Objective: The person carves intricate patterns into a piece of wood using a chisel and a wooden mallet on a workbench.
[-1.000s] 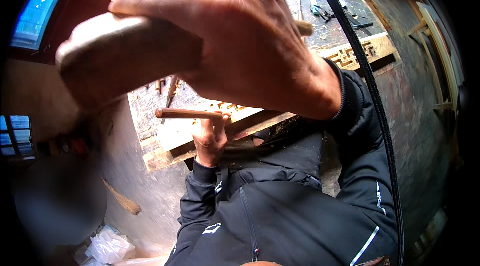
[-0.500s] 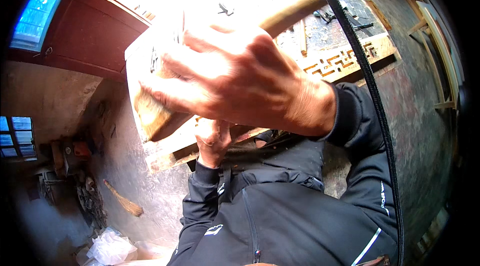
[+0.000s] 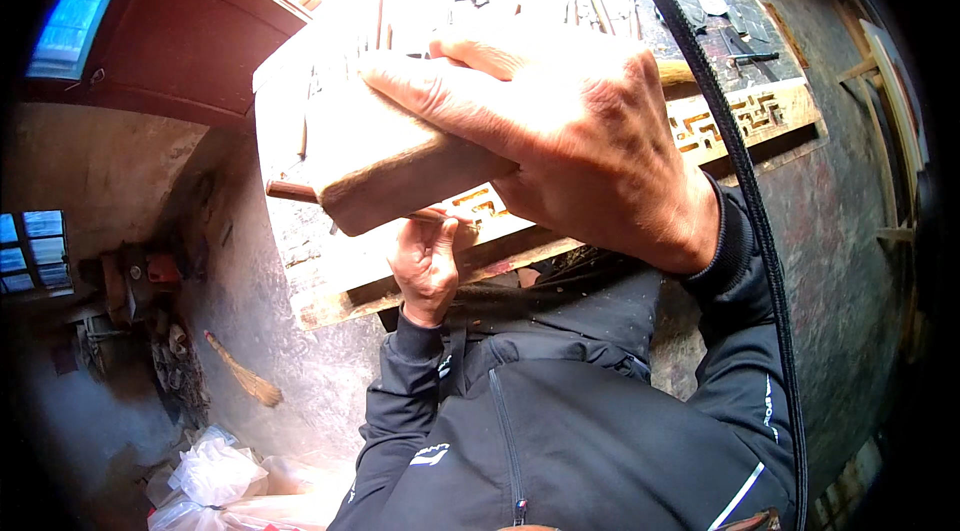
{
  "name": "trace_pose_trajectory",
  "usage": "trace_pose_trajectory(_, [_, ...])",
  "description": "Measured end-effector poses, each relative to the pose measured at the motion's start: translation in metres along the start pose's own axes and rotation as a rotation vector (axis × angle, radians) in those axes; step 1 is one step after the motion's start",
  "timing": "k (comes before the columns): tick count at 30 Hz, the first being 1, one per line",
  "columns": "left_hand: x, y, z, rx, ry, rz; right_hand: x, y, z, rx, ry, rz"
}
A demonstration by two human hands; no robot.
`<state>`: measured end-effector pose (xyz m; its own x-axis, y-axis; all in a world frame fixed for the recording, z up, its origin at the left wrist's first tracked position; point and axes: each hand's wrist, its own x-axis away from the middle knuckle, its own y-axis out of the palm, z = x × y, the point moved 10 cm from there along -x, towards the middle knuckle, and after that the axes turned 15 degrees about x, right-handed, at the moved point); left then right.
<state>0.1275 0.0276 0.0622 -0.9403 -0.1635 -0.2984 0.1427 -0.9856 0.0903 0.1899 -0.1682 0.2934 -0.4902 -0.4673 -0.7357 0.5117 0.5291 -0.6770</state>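
Observation:
My right hand (image 3: 610,121) is closed around a wooden mallet (image 3: 415,171), gripping it close to its thick block head. Part of the mallet's handle shows past the far side of the hand. Below the mallet head, my left hand (image 3: 427,271) pinches a slim brown rod-like tool over the carved wooden board (image 3: 330,309). A dark brown rod end (image 3: 290,191) sticks out left of the mallet; whether it belongs to the same tool is hidden. Cut-out lattice openings show in the board beside my left fingers and farther right.
Several thin tools (image 3: 595,6) and dark metal pieces (image 3: 750,56) lie on the bright, partly washed-out worktable. A black strap (image 3: 730,141) crosses the view at the right. On the floor at left are a straw broom (image 3: 243,371) and white plastic bags (image 3: 220,471).
My right hand and the mallet have moved right, and the mallet has turned so its handle lies lower. More of my left hand and its tool now shows.

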Motion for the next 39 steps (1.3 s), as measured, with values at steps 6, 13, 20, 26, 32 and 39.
trace_pose_trajectory(6, [-0.014,0.022,0.034,-0.424,0.098,-0.168,0.001,-0.004,0.001,0.007,-0.024,0.045])
trace_pose_trajectory(13, [-0.011,0.031,0.04,-0.593,0.257,-0.259,-0.008,-0.011,0.009,-0.028,-0.016,0.045])
trace_pose_trajectory(20, [-0.011,0.039,0.047,-0.644,0.332,-0.285,-0.021,-0.009,-0.001,-0.096,-0.046,0.364])
trace_pose_trajectory(26, [-0.002,0.03,0.035,-0.616,0.327,-0.281,-0.032,-0.025,0.005,-0.171,-0.12,0.478])
trace_pose_trajectory(32, [-0.01,0.044,0.04,-0.731,0.333,-0.324,-0.016,-0.006,-0.022,0.137,-0.178,0.295])
trace_pose_trajectory(39, [0.0,-0.006,-0.003,0.081,-0.04,0.103,-0.002,-0.006,0.008,0.0,0.017,0.15])
